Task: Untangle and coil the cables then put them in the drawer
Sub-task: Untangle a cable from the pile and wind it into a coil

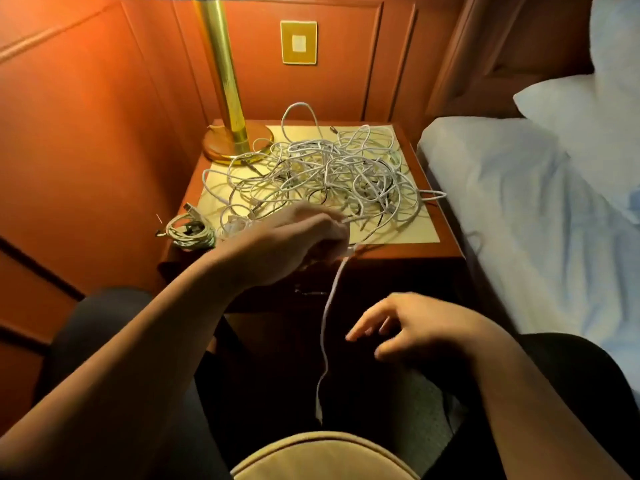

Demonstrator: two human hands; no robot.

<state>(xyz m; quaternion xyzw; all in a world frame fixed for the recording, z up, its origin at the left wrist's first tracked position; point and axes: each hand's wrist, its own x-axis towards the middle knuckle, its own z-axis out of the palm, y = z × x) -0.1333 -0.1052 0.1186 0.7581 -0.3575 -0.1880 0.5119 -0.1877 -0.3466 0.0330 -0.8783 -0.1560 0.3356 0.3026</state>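
Note:
A big tangle of white cables (pixel 322 174) covers the top of the wooden nightstand (pixel 446 247). My left hand (pixel 291 240) reaches over the nightstand's front edge and grips one white cable (pixel 327 313), whose loose end hangs down in front of the nightstand toward my lap. My right hand (pixel 412 327) hovers lower, to the right of that hanging cable, fingers loosely spread and holding nothing. A coiled cable bundle (pixel 190 232) lies at the front left corner of the nightstand. The drawer front below is dark and hard to make out.
A brass lamp (pixel 228 98) stands at the nightstand's back left corner. Wood-panelled wall lies behind and to the left. A bed with white sheets (pixel 536 209) and a pillow sits right beside the nightstand. My knees and a beige cushion (pixel 322 459) are below.

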